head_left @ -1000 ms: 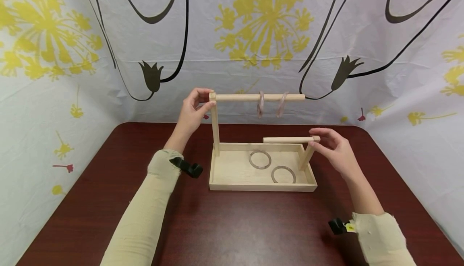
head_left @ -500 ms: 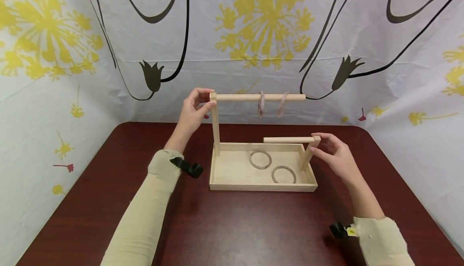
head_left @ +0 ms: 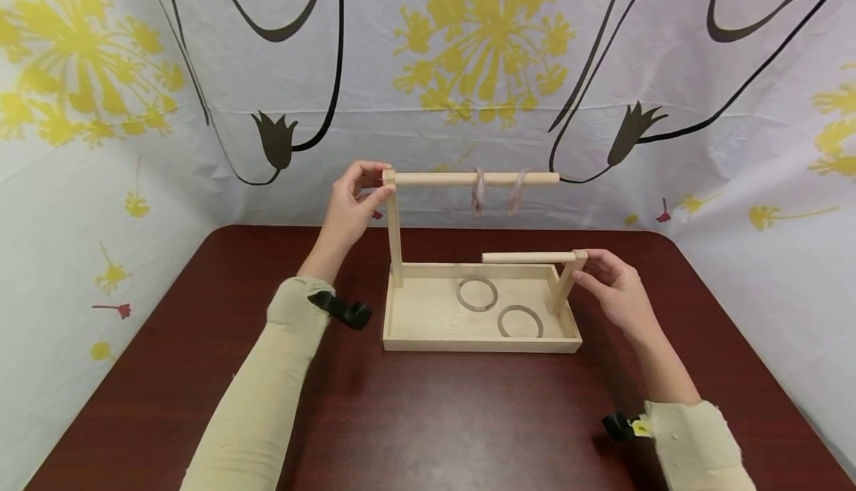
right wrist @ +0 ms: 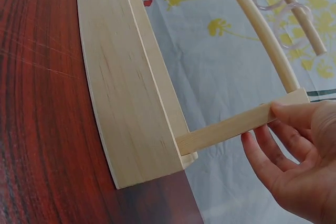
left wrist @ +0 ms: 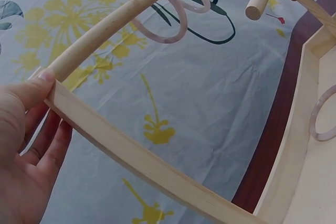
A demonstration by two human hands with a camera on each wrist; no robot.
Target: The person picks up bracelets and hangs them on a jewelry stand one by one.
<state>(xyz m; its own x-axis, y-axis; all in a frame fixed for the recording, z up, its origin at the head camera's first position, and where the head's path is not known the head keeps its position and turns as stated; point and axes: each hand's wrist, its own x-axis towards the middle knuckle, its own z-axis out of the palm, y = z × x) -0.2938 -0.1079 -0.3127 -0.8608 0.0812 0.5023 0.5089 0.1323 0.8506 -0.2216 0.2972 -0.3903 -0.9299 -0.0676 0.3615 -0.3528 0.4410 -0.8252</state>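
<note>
A light wooden rack has a shallow tray base and two posts, each bearing a dowel. My left hand pinches the top of the tall post between thumb and fingers. My right hand grips the short post near its upper end, thumb in front, as the right wrist view shows too. From the upper dowel hang two translucent pinkish bangles. Two more bangles lie flat in the tray. The lower dowel bears nothing.
The rack stands on a dark reddish wooden table. White cloth printed with yellow flowers and dark stems rises behind it and at both sides. A black strap device sits on the left wrist, another on the right.
My right hand has slid a little down from the top corner of the short post and grips the post itself. The left hand keeps its hold; the bangles stay in place.
</note>
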